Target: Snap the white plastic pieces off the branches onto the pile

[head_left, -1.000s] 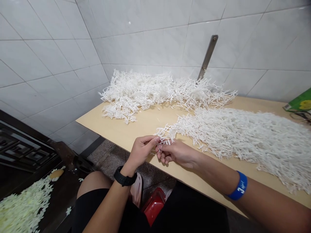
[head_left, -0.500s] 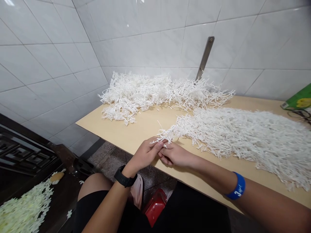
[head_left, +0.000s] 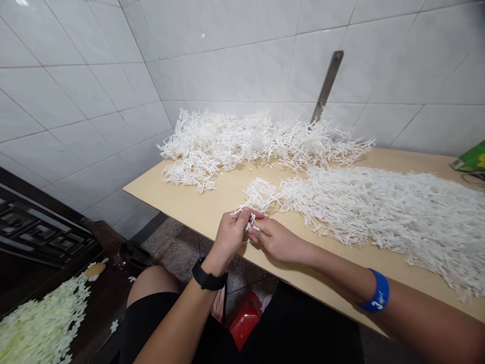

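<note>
My left hand [head_left: 232,233], with a black watch on the wrist, is closed on thin white branched sprigs [head_left: 259,194] near the table's front edge. My right hand [head_left: 278,238], below a blue wristband, touches it and pinches small white pieces [head_left: 251,224] between its fingertips. The sprigs stick out beyond my fingers over the tan table [head_left: 235,191]. Right of my hands spreads a wide flat heap of white sprigs [head_left: 382,207]. A second, looser white pile [head_left: 242,139] lies along the wall.
A metal bracket [head_left: 328,86] is fixed to the tiled wall. A green packet [head_left: 470,157] lies at the right. Pale yellow-green flower pieces [head_left: 45,318] cover a dark surface at lower left. Something red [head_left: 244,319] is on the floor beneath the table edge.
The sprigs at my hands now lie apart from the tip of the right heap, and small white pieces show between my fingers. The view has shifted slightly.
</note>
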Available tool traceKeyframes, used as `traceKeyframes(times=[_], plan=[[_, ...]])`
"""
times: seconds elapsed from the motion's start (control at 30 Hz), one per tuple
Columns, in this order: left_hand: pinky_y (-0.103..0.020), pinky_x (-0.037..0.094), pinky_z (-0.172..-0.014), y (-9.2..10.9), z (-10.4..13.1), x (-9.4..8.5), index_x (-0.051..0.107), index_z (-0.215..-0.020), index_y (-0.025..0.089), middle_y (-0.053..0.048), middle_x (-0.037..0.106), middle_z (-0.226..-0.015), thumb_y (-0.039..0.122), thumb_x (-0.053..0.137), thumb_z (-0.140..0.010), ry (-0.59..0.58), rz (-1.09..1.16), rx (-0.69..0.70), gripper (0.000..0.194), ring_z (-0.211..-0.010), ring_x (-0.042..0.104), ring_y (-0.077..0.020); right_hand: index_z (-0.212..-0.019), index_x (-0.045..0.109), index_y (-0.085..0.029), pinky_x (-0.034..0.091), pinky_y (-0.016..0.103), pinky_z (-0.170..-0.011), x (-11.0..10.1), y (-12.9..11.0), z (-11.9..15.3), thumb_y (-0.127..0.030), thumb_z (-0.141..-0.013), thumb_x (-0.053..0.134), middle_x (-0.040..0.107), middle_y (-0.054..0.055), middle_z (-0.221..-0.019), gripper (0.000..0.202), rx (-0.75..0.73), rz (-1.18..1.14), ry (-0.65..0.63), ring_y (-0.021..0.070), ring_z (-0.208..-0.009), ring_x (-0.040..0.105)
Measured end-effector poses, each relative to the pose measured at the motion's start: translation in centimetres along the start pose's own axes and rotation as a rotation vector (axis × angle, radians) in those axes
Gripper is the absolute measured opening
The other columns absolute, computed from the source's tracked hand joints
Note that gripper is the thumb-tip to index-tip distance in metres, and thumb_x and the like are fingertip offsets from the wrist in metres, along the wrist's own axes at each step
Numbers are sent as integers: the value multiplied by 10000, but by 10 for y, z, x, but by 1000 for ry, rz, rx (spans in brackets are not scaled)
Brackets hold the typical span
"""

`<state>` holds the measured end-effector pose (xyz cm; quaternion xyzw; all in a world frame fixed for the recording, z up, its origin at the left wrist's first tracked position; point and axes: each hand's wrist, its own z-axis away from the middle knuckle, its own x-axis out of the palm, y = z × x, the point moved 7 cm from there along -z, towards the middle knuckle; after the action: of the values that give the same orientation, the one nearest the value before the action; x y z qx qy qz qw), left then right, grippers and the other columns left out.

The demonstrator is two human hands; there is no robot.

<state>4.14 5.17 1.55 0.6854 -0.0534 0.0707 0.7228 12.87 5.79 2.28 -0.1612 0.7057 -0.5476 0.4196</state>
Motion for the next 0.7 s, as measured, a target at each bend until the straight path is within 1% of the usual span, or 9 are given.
traceKeyframes(times=[0.13,0.27,0.37,0.4,0.43,0.47,0.53,0.6,0.7], plan=[[-261,465,-470,-1,-2,3,750,-824,116,-82,749,-780,521,638,-812,25,56,-25,420,-452,571,-123,-597,354,-207,322,274,-612,-5,-3,-1,-19,-779,377,423,-19,-603,263,-74,112,38,136,-597,391],[-258,466,-481,-5,-7,7,710,-745,108,-84,735,-733,383,662,-806,53,192,-94,286,-476,583,-131,-632,399,-204,321,270,-614,-7,-7,4,-23,-774,419,476,2,-651,232,-132,299,88,152,-638,427],[-222,474,-524,-4,-13,-5,653,-668,119,-17,631,-527,330,634,-860,173,306,-109,286,-473,589,-114,-643,413,-202,314,269,-608,2,-11,11,-34,-784,443,501,7,-637,221,-152,412,15,147,-605,434],[-211,479,-540,-2,-14,-12,642,-669,122,1,596,-486,340,615,-888,227,327,-89,310,-475,597,-109,-647,417,-201,319,268,-613,5,-13,12,-27,-774,445,507,5,-632,217,-163,419,-6,145,-599,440],[-206,492,-564,2,-15,-19,644,-692,122,4,597,-486,357,592,-914,267,333,-60,328,-495,617,-109,-657,426,-199,329,266,-620,5,-14,14,-17,-764,443,517,4,-633,212,-170,405,-4,145,-602,455],[-210,514,-609,6,-17,-24,659,-741,118,-13,644,-541,371,568,-935,281,326,-30,332,-547,653,-115,-672,440,-198,342,262,-629,1,-14,14,-11,-759,438,534,4,-643,206,-167,375,24,147,-613,476],[-244,549,-736,14,-19,-32,688,-872,111,-77,753,-775,378,528,-963,255,287,7,325,-704,716,-139,-703,482,-193,373,254,-649,-12,-10,13,-11,-772,420,574,8,-680,205,-137,284,130,150,-648,525],[-294,555,-822,16,-21,-37,696,-972,110,-126,768,-974,378,521,-968,204,226,-16,320,-811,736,-172,-735,537,-189,403,252,-677,-26,-2,10,-19,-793,399,603,8,-700,227,-107,207,215,151,-675,565],[-341,553,-858,14,-26,-50,696,-992,89,-167,757,-1031,381,547,-953,214,134,-34,330,-837,741,-209,-791,620,-184,431,257,-735,-41,8,7,-7,-782,386,649,3,-703,294,-71,171,277,156,-718,620]])
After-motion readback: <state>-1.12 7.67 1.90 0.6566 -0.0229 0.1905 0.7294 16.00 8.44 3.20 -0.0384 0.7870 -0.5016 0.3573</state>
